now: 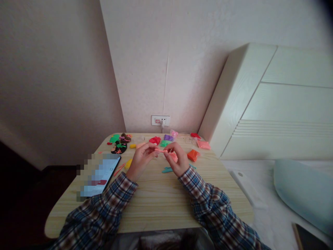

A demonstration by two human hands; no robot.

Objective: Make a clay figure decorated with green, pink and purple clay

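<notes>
Between my two hands stretches a thin strip of coral-pink modelling clay (161,151), raised a little above the table. My left hand (140,159) pinches its left end between thumb and fingers. On the other end, the thumb and forefinger of my right hand (179,160) are closed. Behind the right fingers shows a pink lump or packet (173,157), partly hidden. Teal clay tools (167,169) lie under the right hand. A yellow lump (128,164) and a coral-coloured tool (118,169) rest beside my left wrist.
A tablet (100,177) lies at the left of the wooden table (156,208). Behind it are black and green clay pieces (119,147). Red (155,140), purple (169,138), green (165,143) and orange (193,155) clay packets sit toward the back. A wall socket (160,120) holds a plug.
</notes>
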